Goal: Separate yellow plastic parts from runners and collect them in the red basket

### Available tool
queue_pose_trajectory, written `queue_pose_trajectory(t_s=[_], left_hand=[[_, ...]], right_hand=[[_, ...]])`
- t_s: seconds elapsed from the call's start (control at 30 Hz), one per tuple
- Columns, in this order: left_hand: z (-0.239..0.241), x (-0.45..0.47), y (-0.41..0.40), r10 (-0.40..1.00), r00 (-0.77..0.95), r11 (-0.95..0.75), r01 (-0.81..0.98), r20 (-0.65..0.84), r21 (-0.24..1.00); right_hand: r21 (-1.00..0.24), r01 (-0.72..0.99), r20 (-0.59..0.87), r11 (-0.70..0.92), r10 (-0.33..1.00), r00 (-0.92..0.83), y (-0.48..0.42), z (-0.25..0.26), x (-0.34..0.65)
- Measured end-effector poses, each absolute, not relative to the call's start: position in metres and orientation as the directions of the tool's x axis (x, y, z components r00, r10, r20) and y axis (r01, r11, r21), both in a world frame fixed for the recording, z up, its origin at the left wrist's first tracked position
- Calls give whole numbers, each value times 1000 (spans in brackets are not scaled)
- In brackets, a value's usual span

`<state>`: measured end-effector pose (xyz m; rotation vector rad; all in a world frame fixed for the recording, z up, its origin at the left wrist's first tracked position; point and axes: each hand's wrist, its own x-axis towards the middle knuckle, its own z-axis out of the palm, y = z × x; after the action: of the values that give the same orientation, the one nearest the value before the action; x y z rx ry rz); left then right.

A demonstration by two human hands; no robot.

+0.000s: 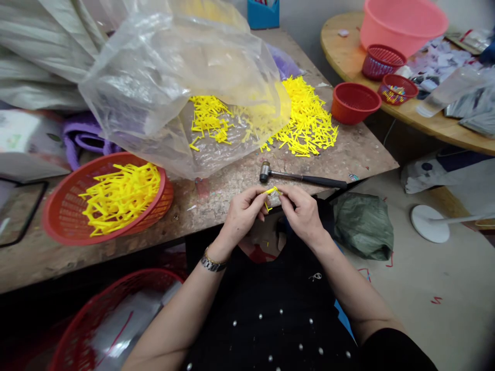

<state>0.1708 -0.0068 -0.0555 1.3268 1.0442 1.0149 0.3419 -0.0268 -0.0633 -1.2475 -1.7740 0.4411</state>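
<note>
My left hand [243, 212] and my right hand [302, 212] meet at the near edge of the worn table [216, 201]. Both pinch one small yellow plastic piece [271, 192] between their fingertips, and a thin part of it hangs down between them. A small hammer [297, 177] lies on the table just beyond my hands. A heap of the same yellow pieces [305, 121] lies further back, partly under a large clear plastic bag [174, 82]. A red basket [104, 203] at my left holds several more yellow pieces.
A red bowl [355, 102] stands at the table's far right corner. A round wooden table [410, 77] beyond carries a pink tub [402, 23] and two small red baskets. Another red basket [104, 319] sits below the table. A green bag [363, 224] and a white fan base [430, 222] are on the floor.
</note>
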Motion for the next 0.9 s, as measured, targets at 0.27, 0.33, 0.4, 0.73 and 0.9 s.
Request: queue_pose_trajectory(t_s=[0.27, 0.33, 0.4, 0.73, 0.9], left_hand=[[-56, 174, -9, 974, 227, -19, 60, 5, 998], [-55, 174, -11, 974, 227, -35, 80, 16, 996], [-54, 175, -12, 975, 222, -52, 105, 27, 993], [-53, 177, -14, 969, 242, -87, 170, 44, 982], [-53, 177, -15, 965, 255, -124, 254, 58, 959]], right_hand=[[-663, 608, 470, 437, 875, -116, -30, -65, 341], [-657, 612, 476, 440, 872, -116, -31, -65, 340], [-652, 624, 473, 432, 874, -111, -32, -66, 339], [-560, 713, 514, 421, 852, -100, -38, -76, 331], [-552, 710, 501, 437, 854, -136, -37, -80, 335]])
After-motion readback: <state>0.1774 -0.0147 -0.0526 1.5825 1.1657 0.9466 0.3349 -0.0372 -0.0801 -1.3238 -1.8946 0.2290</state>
